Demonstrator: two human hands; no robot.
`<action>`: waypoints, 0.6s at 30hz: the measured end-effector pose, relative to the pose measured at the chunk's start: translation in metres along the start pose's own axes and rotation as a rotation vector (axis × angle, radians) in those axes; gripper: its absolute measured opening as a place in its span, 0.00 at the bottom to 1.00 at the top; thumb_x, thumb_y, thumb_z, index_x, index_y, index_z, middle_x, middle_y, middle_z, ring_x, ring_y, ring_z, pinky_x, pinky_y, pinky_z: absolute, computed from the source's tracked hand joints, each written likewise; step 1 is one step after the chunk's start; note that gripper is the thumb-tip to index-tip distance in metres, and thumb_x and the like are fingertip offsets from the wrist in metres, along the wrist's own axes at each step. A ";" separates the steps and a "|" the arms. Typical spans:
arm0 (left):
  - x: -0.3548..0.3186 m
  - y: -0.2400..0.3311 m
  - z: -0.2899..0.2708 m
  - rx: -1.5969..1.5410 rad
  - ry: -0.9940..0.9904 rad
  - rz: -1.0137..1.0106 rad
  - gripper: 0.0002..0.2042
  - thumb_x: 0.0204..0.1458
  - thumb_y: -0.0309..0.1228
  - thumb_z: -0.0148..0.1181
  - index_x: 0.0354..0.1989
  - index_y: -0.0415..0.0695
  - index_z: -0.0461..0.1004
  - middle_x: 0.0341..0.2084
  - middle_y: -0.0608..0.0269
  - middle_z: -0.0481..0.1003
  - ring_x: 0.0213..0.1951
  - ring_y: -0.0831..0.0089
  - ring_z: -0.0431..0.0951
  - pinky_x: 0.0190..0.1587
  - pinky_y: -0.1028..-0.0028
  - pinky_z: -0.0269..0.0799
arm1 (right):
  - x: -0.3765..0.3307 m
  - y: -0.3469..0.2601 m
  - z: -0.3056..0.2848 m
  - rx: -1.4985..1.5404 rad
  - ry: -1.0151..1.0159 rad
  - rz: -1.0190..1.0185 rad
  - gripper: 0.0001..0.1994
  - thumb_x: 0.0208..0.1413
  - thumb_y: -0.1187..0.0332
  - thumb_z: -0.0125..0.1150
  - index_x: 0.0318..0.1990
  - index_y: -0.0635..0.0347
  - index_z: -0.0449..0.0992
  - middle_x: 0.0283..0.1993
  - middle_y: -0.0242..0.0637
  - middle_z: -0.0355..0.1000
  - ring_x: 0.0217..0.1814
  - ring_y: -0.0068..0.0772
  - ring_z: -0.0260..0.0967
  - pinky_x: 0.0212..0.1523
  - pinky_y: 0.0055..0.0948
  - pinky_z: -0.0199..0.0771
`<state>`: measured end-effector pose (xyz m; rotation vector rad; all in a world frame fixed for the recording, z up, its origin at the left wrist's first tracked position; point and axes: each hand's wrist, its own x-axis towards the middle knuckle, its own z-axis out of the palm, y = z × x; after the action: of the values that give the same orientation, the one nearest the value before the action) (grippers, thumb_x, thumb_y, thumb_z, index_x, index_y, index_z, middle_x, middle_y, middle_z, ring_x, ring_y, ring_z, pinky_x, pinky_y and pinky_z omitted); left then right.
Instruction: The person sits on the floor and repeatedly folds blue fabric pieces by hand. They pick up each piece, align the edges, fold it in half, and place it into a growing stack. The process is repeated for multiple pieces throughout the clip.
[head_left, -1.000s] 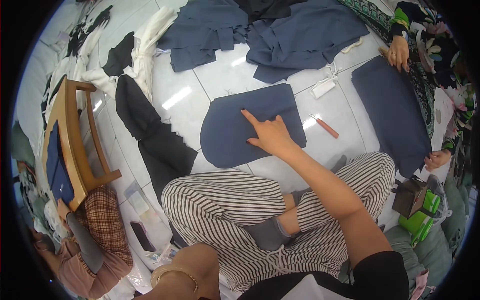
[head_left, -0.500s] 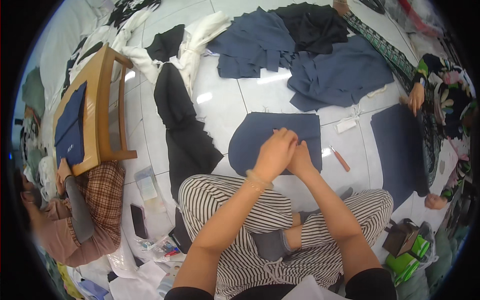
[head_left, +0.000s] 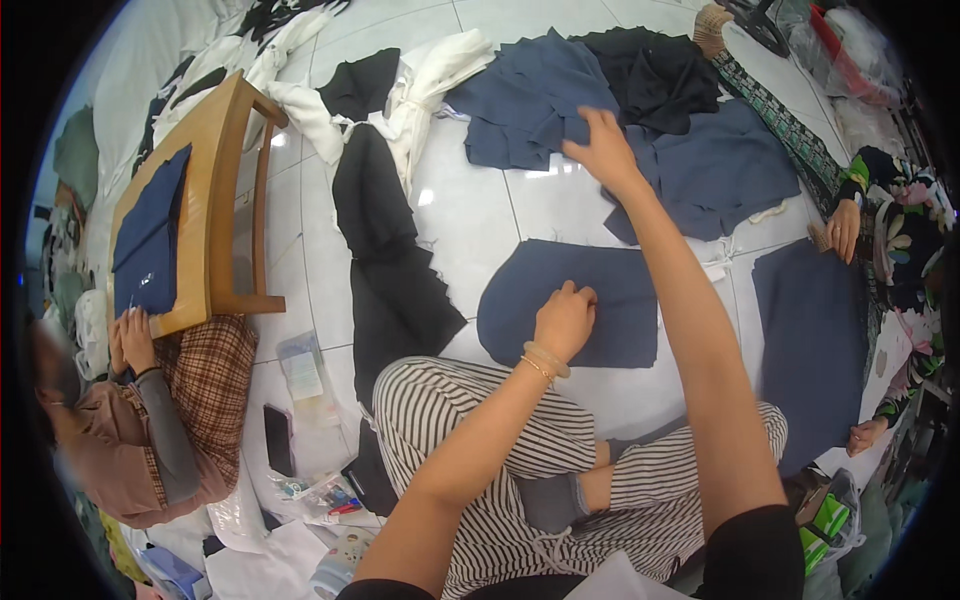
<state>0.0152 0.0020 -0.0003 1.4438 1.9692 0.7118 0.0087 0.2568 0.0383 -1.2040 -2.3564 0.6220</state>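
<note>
A navy fabric piece (head_left: 520,290) with a rounded left end lies flat on the tiles before my crossed legs. On it rests my left hand (head_left: 566,322), its fingers curled closed; whatever they hold is too small or hidden to make out. My right hand (head_left: 606,155) is stretched far forward with its fingers spread, holding nothing. It hovers by the heap of slate-blue cut pieces (head_left: 540,85), and more slate-blue cloth (head_left: 725,165) lies to its right. My right forearm crosses over the right edge of the navy piece.
Black cloth (head_left: 390,290) and white cloth (head_left: 430,75) spread left of the navy piece. At left, a person's hands (head_left: 133,340) touch folded navy cloth (head_left: 150,240) on a wooden table (head_left: 225,200). A person at right has hands (head_left: 845,230) near a dark panel (head_left: 810,340). A phone (head_left: 279,440) lies left.
My right hand has left my left hand and reached forward to the slate-blue heap, opening. My left hand stays on the navy piece. The orange-handled tool is now out of sight around my right forearm.
</note>
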 end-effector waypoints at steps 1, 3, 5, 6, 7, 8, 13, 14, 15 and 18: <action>-0.001 -0.002 0.000 0.003 0.002 -0.006 0.06 0.55 0.31 0.58 0.39 0.47 0.78 0.36 0.56 0.73 0.40 0.57 0.78 0.41 0.61 0.77 | 0.022 -0.013 0.011 -0.092 -0.018 0.039 0.40 0.45 0.52 0.70 0.67 0.52 0.62 0.69 0.46 0.56 0.70 0.49 0.56 0.62 0.51 0.64; -0.003 -0.005 0.001 0.011 0.006 -0.014 0.07 0.54 0.31 0.59 0.40 0.47 0.77 0.36 0.57 0.73 0.40 0.57 0.78 0.41 0.61 0.77 | 0.060 -0.028 0.033 -0.178 -0.082 0.082 0.49 0.41 0.46 0.73 0.72 0.43 0.54 0.76 0.48 0.45 0.77 0.57 0.42 0.63 0.71 0.54; -0.006 -0.005 0.000 0.020 0.012 -0.036 0.07 0.54 0.31 0.60 0.40 0.48 0.76 0.36 0.57 0.72 0.40 0.57 0.78 0.42 0.61 0.77 | 0.082 -0.048 0.053 -0.290 -0.120 0.088 0.52 0.39 0.43 0.73 0.73 0.39 0.51 0.77 0.49 0.42 0.77 0.65 0.37 0.61 0.78 0.50; -0.005 -0.005 0.000 0.028 0.013 -0.022 0.08 0.53 0.31 0.61 0.41 0.48 0.75 0.36 0.58 0.72 0.39 0.58 0.78 0.40 0.61 0.78 | 0.093 -0.047 0.061 -0.308 -0.154 0.120 0.53 0.38 0.43 0.73 0.73 0.37 0.50 0.77 0.49 0.40 0.78 0.66 0.34 0.62 0.79 0.48; -0.003 -0.004 0.000 0.022 0.003 -0.029 0.08 0.53 0.31 0.61 0.40 0.48 0.75 0.36 0.58 0.72 0.39 0.58 0.78 0.39 0.61 0.78 | 0.104 -0.044 0.068 -0.328 -0.190 0.153 0.54 0.38 0.43 0.73 0.74 0.34 0.49 0.78 0.48 0.38 0.78 0.67 0.32 0.62 0.80 0.45; -0.001 -0.001 0.002 0.015 -0.008 -0.033 0.08 0.53 0.32 0.62 0.40 0.48 0.75 0.36 0.57 0.72 0.39 0.58 0.78 0.38 0.61 0.78 | 0.114 -0.040 0.072 -0.353 -0.225 0.187 0.54 0.37 0.43 0.73 0.74 0.32 0.48 0.78 0.48 0.37 0.78 0.68 0.30 0.63 0.82 0.43; 0.001 0.003 -0.002 -0.022 -0.095 -0.077 0.07 0.53 0.31 0.62 0.38 0.45 0.73 0.39 0.54 0.71 0.42 0.58 0.77 0.39 0.61 0.79 | 0.101 -0.024 0.084 -0.306 -0.348 0.183 0.44 0.39 0.48 0.69 0.69 0.35 0.60 0.73 0.43 0.49 0.74 0.63 0.44 0.63 0.75 0.51; 0.001 0.003 -0.004 -0.019 -0.109 -0.094 0.08 0.53 0.31 0.62 0.39 0.45 0.73 0.39 0.54 0.71 0.42 0.57 0.77 0.39 0.61 0.79 | 0.083 -0.032 0.087 -0.302 -0.342 0.138 0.43 0.39 0.50 0.68 0.68 0.37 0.61 0.72 0.42 0.51 0.73 0.61 0.46 0.62 0.74 0.52; 0.000 0.005 -0.005 -0.012 -0.123 -0.105 0.08 0.53 0.31 0.62 0.39 0.44 0.73 0.40 0.53 0.71 0.43 0.57 0.77 0.40 0.61 0.79 | 0.068 -0.038 0.084 -0.304 -0.328 0.094 0.41 0.39 0.51 0.68 0.67 0.39 0.63 0.70 0.41 0.53 0.72 0.60 0.49 0.62 0.73 0.53; 0.000 0.000 -0.004 0.058 -0.077 -0.083 0.10 0.52 0.31 0.63 0.42 0.47 0.74 0.39 0.55 0.70 0.42 0.58 0.77 0.39 0.61 0.79 | 0.008 -0.062 0.092 -0.280 -0.376 0.001 0.40 0.38 0.56 0.70 0.65 0.37 0.65 0.70 0.39 0.52 0.73 0.58 0.46 0.60 0.76 0.54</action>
<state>0.0124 0.0016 0.0026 1.3929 1.9922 0.5583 -0.0863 0.2125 -0.0001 -1.2972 -2.8340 0.5730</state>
